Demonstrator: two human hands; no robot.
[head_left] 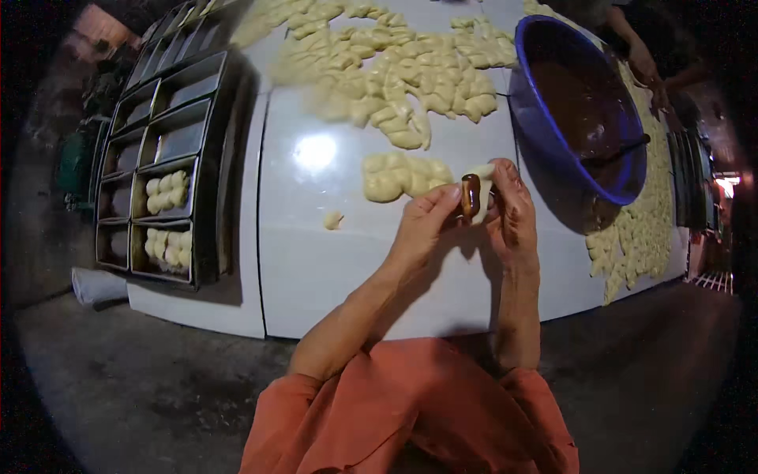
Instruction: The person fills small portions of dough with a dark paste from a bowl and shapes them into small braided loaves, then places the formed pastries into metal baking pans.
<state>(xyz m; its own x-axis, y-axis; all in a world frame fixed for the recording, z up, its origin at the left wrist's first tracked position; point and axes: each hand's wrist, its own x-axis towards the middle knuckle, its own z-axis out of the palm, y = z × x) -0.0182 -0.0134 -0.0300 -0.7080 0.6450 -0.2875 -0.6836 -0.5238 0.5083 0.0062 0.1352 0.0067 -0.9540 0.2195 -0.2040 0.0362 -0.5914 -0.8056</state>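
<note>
Between my two hands, a small flattened piece of dough (483, 172) is held up above the white table, with a glossy dark brown filling (471, 195) on it. My left hand (433, 212) pinches its left side with thumb and fingers. On the other side, my right hand (513, 204) has its fingers curled around the dough's edge. Just beyond my left hand lies a cluster of rounded dough pieces (403, 175), set close together. A small scrap of dough (333, 220) rests by itself to the left.
A large blue basin (527, 118) of brown filling (580, 103) stands at the right, a dark-handled tool (624, 148) in it. Many dough pieces (395, 71) cover the far table. At left are joined metal loaf pans (180, 130), two holding dough. Another person's hands (646, 71) show far right.
</note>
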